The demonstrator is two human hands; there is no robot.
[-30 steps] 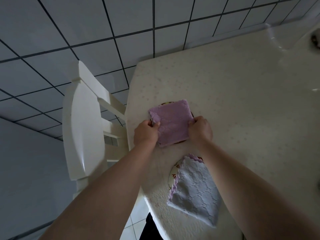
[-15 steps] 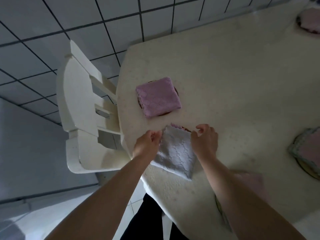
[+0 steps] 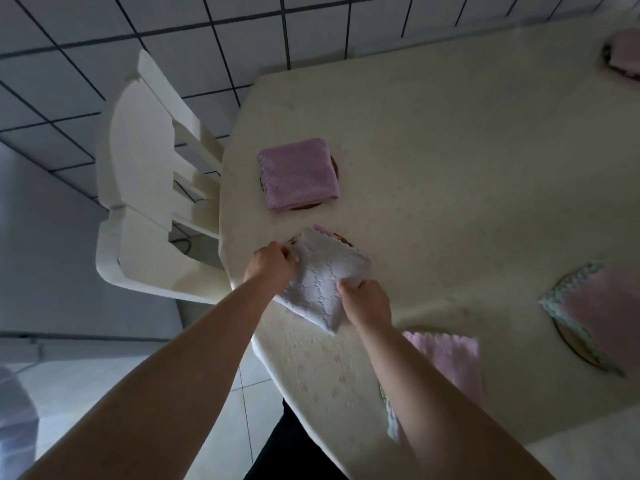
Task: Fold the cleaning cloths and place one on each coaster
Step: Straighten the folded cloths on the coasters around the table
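A folded white cloth [image 3: 320, 284] lies at the table's near-left edge, partly over a round coaster [image 3: 341, 239] whose rim shows behind it. My left hand [image 3: 270, 265] pinches its left edge and my right hand [image 3: 367, 301] grips its near-right edge. Farther back, a folded purple cloth [image 3: 298, 173] sits on a dark coaster [image 3: 334, 164]. A pink cloth [image 3: 450, 358] lies behind my right forearm. At the right, a pink cloth with a teal edge [image 3: 602, 306] covers another coaster [image 3: 571, 344]. One more pink cloth [image 3: 627, 53] is at the far right corner.
The table [image 3: 450, 150] has a cream patterned cover. A white chair [image 3: 145, 188] stands against the table's left side. Tiled floor [image 3: 104, 36] surrounds them. My dark clothing shows below the table's near edge.
My hands left the purple cloth on its coaster and moved to the white cloth, which they now hold at both sides. The view shifted and shows more of the table's right.
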